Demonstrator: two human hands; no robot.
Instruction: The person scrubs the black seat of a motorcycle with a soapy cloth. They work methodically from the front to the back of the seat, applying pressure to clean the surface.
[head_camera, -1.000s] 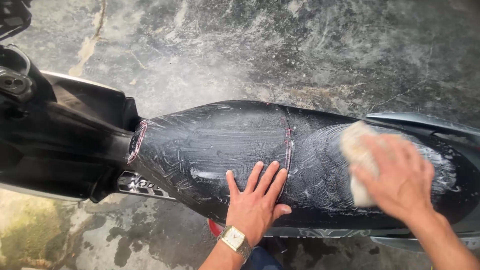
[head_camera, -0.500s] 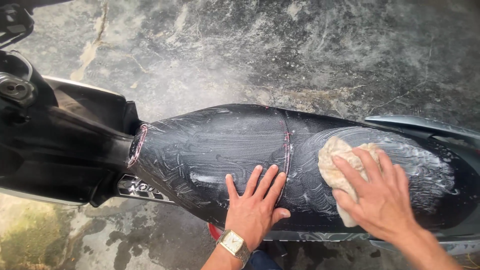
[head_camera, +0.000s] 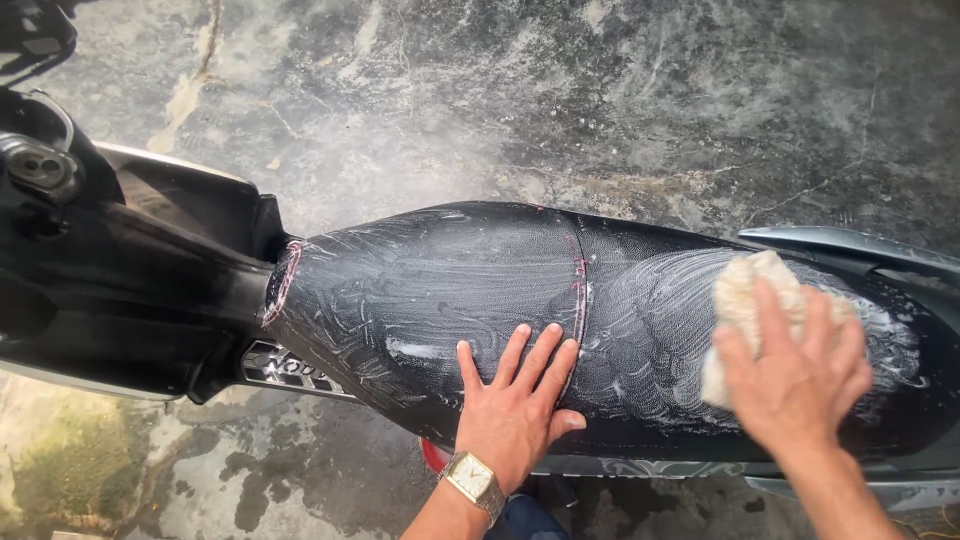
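Right hand (head_camera: 795, 385) pressing cloth (head_camera: 745, 300) flat on rear of seat (head_camera: 440, 290) — palm down, fingers spread over it, no pinch. Left hand (head_camera: 515, 405) open, flat on seat middle. Seat's long axis runs left-right — unsoaped-looking front lies left, nearer left hand.

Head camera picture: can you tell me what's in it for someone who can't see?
A person's right hand presses a pale cloth onto the soapy black seat of a motorbike. The left hand, with a wristwatch, lies flat on the seat's near side, above wet concrete ground.
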